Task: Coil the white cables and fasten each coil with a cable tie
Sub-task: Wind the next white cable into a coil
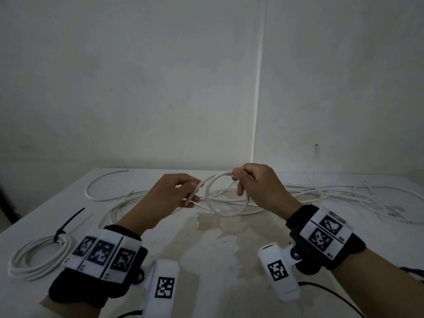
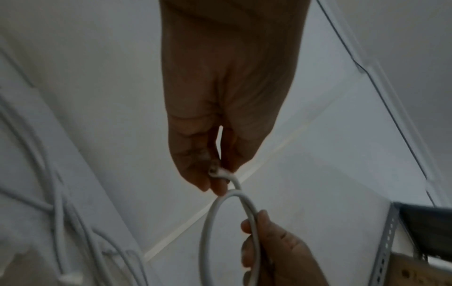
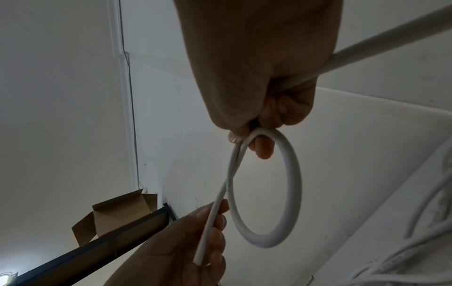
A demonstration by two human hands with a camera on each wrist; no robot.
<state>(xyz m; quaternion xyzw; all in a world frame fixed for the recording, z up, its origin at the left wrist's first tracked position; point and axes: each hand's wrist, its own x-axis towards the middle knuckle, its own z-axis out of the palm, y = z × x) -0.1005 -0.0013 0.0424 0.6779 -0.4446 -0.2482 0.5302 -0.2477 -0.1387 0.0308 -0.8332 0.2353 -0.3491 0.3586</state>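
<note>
Your right hand (image 1: 259, 184) pinches the top of a single loop in the white cable (image 1: 227, 203), held above the tabletop (image 1: 218, 249). Your left hand (image 1: 169, 196) has its grip closed on the cable's free end.

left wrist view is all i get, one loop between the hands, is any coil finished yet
Observer: Yes. One finished coil lies on the table, left of the left hand, bound with a black cable tie.
Operator: where does the cable go past the right hand
Observer: The right wrist view shows the white cable leaving the back of the right hand as one straight run, out of frame.
</note>
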